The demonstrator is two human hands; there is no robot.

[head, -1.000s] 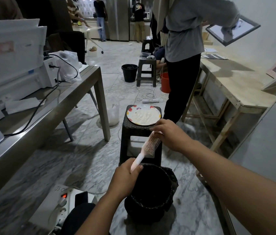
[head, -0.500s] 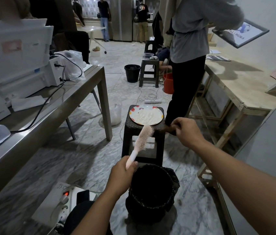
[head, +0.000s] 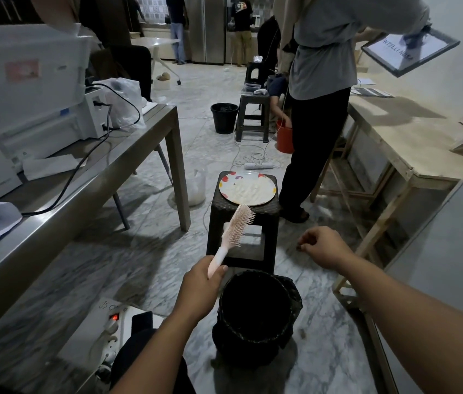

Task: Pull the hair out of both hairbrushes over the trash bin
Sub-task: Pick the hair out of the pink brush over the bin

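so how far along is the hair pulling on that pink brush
Partly done: the right hand, apart from the brush, pinches something small and dark, probably hair, not yet over the black lined trash bin. The left hand grips the pink plastic hairbrush by its handle. No second brush is visible.

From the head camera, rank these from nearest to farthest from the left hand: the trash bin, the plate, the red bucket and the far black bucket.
From the left hand:
1. Trash bin, just right of the hand, on the floor.
2. Plate, ahead on the dark stool.
3. Red bucket, farther back, beside the standing person's legs.
4. Far black bucket, left of the second stool; only slightly beyond the red one.
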